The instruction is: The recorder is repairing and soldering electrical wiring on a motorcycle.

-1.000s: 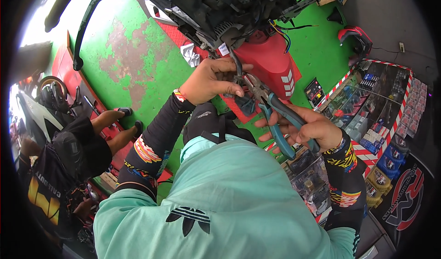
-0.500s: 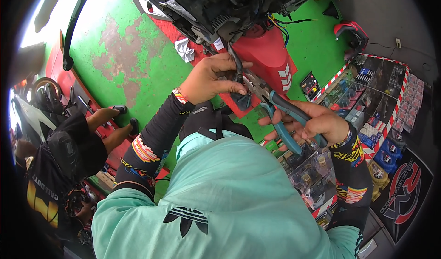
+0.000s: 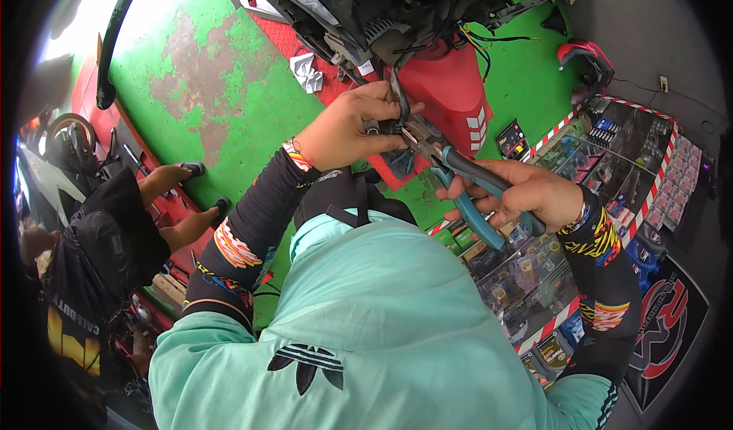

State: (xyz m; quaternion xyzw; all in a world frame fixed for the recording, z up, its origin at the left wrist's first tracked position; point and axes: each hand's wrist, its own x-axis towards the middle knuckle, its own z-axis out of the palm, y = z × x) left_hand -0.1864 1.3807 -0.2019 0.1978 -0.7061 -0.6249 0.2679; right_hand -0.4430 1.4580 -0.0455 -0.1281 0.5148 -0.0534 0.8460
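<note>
- Two forearms point(image 3: 256, 212) reach forward, converging.
- Left hand point(image 3: 343, 128) pinches a dark cable point(image 3: 398, 90) between thumb and fingers.
- Right hand point(image 3: 538, 197) grips blue-handled pliers point(image 3: 467, 169), handles spread, nose just beside the left fingertips.

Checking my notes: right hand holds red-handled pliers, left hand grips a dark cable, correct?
Not quite: the head view shows the pliers have teal and dark handles, not red. The right hand holds them, and the left hand grips a dark cable.
</note>
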